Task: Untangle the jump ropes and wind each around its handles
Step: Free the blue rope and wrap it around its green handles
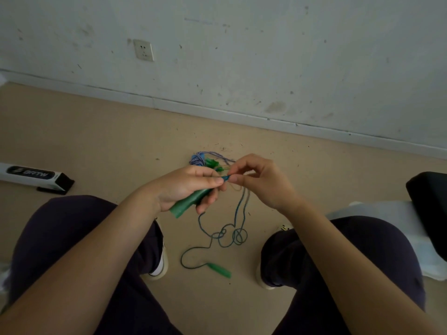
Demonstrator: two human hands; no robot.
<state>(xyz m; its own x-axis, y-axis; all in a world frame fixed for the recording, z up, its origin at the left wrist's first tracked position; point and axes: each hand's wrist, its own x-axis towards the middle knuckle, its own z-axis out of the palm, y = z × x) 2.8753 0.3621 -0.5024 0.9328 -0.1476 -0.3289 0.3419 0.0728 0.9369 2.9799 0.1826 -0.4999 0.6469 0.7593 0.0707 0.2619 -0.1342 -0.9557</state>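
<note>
My left hand (191, 187) grips a green jump-rope handle (187, 205), its butt end pointing down-left. My right hand (257, 180) pinches the blue-green cord right at the handle's tip. The cord (228, 234) hangs down to the floor and lies there in several loose loops. It ends at a second green handle (219, 269) lying on the floor between my feet. Beyond my hands, a blue-and-white twisted rope (200, 158) lies bundled on the floor with green handles (214, 164) beside it, partly hidden by my fingers.
A long white-and-black box (36, 177) lies on the tan floor at left. A black object (430, 201) and white sheet (387, 213) sit at right. The wall with a socket (144, 50) runs behind. My knees and shoes frame the floor space.
</note>
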